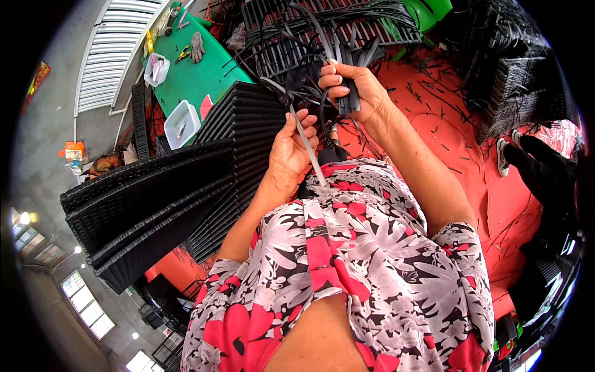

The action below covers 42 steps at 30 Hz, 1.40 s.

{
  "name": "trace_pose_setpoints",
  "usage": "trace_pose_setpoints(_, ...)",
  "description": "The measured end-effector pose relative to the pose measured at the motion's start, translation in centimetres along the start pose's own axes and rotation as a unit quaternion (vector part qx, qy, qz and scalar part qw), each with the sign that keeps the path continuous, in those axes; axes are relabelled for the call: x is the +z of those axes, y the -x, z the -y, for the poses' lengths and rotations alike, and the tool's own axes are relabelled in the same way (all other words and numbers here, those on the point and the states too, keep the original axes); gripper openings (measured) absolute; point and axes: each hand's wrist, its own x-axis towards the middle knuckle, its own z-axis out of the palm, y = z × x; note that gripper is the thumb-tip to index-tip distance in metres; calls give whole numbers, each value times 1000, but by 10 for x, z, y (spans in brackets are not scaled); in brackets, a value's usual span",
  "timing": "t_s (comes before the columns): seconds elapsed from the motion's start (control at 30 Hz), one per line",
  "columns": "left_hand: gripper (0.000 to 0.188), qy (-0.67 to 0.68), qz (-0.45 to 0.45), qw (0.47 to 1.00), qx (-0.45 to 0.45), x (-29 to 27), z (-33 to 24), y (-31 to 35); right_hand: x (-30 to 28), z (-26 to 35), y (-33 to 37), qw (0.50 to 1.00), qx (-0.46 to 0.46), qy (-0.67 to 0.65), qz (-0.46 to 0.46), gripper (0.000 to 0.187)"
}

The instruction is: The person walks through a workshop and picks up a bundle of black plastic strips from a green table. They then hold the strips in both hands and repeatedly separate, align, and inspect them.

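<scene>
My left hand (291, 146) is closed, thumb against fingers, on a flat light-grey plastic strip (315, 162). The strip slants from above the fingertips down to the front of my flowered shirt. Higher and to the right, my right hand (362, 94) grips a bundle of dark grey plastic strips (351, 103), whose ends stick out above and below the fist. Beyond both hands lies a black slatted woven frame (279, 53) with loose strips trailing over it. Just left of my left hand rises a stack of black woven panels (238, 133).
A green table (180, 80) at the far left bears a white tray (182, 125), a grey glove (197, 47) and yellow-handled pliers (183, 54). Strip scraps litter the red floor (434, 130). Black woven pieces (517, 74) are piled at right, near another person's shoe (502, 156).
</scene>
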Motion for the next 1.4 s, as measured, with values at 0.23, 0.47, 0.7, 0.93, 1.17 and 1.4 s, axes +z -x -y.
trace_pose_setpoints(0.23,25,-263,18,963,52,40,17,24,8,-7,-15,1000,-16,-4,-17,7)
trace_pose_setpoints(0.47,22,-124,87,988,-10,42,20,29,9,-5,-42,999,-37,16,-31,6)
trace_pose_setpoints(0.7,17,-112,85,988,-67,36,10,38,0,18,-57,994,-88,44,-44,7)
trace_pose_setpoints(0.93,21,-161,78,981,-70,48,11,49,-5,40,-67,988,-128,80,-44,7)
trace_pose_setpoints(1.17,12,-220,44,973,57,50,-20,38,-10,41,-57,880,-161,393,-213,26)
trace_pose_setpoints(1.4,13,-236,-9,967,99,31,-65,9,-19,-19,15,893,92,428,-107,20)
